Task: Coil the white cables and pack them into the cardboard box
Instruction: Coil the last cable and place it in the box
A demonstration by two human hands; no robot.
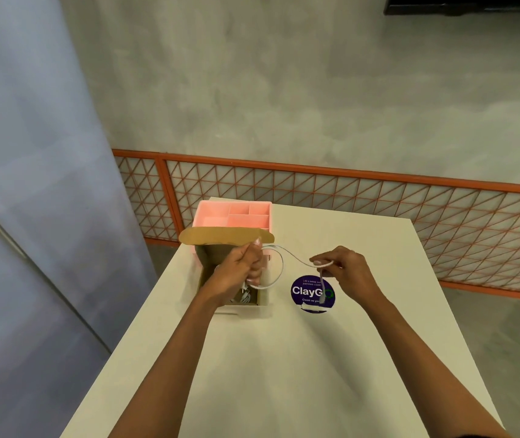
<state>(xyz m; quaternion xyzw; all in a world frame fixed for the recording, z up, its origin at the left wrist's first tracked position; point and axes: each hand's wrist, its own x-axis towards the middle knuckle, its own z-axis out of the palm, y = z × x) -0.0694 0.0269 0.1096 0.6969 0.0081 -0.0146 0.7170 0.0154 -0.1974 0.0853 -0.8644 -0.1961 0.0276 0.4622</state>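
Observation:
A thin white cable [293,258] stretches between my two hands above the table. My left hand [243,266] is closed on one part of it, with a loop hanging from the fist over the open cardboard box [263,299]. My right hand [344,269] pinches the cable farther right, and the free end with its plug dangles down over a purple sticker. The box stands at the table's left edge with its brown lid flap [225,236] raised at the back. Inside the box, below my left wrist, lies a coiled white cable [245,296], partly hidden.
A pink compartment organiser [236,214] stands right behind the box. A round purple sticker [311,291] is stuck to the white table [284,358]. An orange lattice fence [347,197] runs behind the table, and the floor drops away on both sides.

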